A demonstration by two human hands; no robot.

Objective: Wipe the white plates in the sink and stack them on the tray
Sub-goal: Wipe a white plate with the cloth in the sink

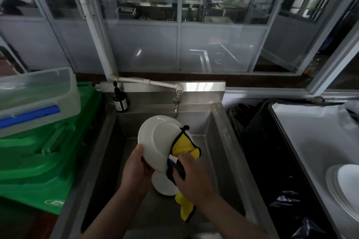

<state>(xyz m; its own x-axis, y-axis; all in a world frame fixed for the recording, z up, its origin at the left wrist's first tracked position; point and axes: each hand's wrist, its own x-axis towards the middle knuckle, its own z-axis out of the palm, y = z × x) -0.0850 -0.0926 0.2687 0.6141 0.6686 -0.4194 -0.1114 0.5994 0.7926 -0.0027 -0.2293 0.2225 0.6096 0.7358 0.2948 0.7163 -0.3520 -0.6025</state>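
The left hand [136,169] grips a glossy round white plate [157,141] by its lower rim, tilting it over the stainless steel sink [221,141], probably to expose its underside. The right hand [192,176] clutches a soft yellow microfibre cloth [184,147] with dark edging against the plate's right edge. Another white plate [163,186] lies in the basin below; the tray [291,132] at right carries stacked plates [347,186].

Both forearms extend from the near edge toward the centre. The left hand [136,169] grips the near-left rim of a tilted plate [157,141], thumb on top. The right hand [191,176], knuckles up, presses a yellow cloth [184,147] against the plate's right edge.
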